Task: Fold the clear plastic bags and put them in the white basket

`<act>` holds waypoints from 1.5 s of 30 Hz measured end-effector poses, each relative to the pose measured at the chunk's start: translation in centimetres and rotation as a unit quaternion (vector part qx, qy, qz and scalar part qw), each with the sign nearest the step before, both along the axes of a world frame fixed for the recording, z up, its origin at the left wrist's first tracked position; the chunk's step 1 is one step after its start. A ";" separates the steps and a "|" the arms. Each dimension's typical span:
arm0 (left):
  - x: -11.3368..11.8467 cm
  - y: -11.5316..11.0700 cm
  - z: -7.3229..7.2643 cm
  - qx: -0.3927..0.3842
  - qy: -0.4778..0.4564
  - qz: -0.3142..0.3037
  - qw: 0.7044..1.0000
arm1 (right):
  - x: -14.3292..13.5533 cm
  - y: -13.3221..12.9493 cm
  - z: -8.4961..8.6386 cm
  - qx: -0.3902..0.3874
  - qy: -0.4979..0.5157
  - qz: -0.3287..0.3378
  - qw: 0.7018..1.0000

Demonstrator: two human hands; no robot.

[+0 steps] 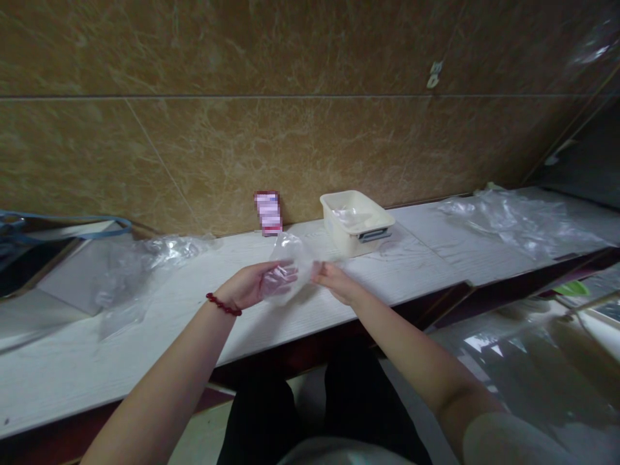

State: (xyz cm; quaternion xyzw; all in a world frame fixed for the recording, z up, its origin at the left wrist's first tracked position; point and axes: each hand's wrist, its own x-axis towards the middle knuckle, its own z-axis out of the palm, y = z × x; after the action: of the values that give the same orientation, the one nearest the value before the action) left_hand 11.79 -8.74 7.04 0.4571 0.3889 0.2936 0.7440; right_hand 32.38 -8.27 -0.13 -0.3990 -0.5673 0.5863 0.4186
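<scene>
A clear plastic bag (289, 261) is stretched between my two hands above the white tabletop (271, 329). My left hand (252, 283) holds its left side, the fingers showing through the film behind it and the thumb in front. At the bag's right edge, my right hand (333, 279) pinches the plastic between thumb and fingers. Just beyond my right hand stands a cream plastic box (341, 236) with a grey latch, and clear plastic lies inside it.
A pixelated phone-like object (268, 213) leans against the tiled wall. Crumpled clear plastic (169, 252) lies at left beside a white box (77, 278). More clear plastic sheeting (523, 219) covers the right part of the tabletop.
</scene>
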 end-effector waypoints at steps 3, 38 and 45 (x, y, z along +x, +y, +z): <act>-0.2 -0.6 -0.8 -0.051 -0.045 -0.008 0.998 | -0.1 -1.1 0.6 -0.120 0.115 0.070 0.984; -0.4 -3.5 -2.8 0.078 -0.005 0.125 0.989 | 0.4 -3.5 1.7 -0.109 0.129 -0.002 0.986; 0.1 -2.8 -2.2 0.166 0.047 0.117 0.978 | 1.9 -3.4 2.5 -0.060 0.046 -0.013 0.997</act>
State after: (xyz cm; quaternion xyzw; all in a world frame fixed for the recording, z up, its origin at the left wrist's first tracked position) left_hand 11.85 -11.57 4.88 0.5390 0.4199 0.4177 0.5989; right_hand 34.25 -11.62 2.33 -0.4037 -0.5057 0.6316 0.4271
